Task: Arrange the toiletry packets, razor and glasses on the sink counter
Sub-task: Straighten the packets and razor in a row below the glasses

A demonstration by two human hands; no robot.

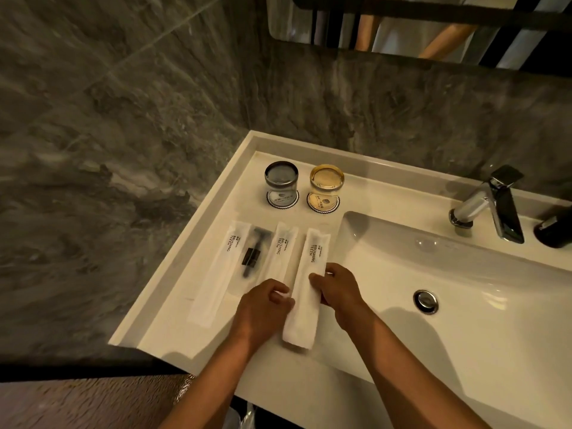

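Three white packets lie side by side on your counter (173, 308); your right hand (335, 289) pinches the rightmost packet (306, 289), your left hand (263, 305) fingers the middle packet (283, 252). The razor (250, 252) overlaps the left packet (216, 267). Two glasses (281, 184) stand behind.

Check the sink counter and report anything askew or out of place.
Mostly tidy. The rightmost packet sits lower than the other two, its bottom end nearer the counter's front edge; both the left hand and right hand are on it. The two glasses stand upright on coasters.
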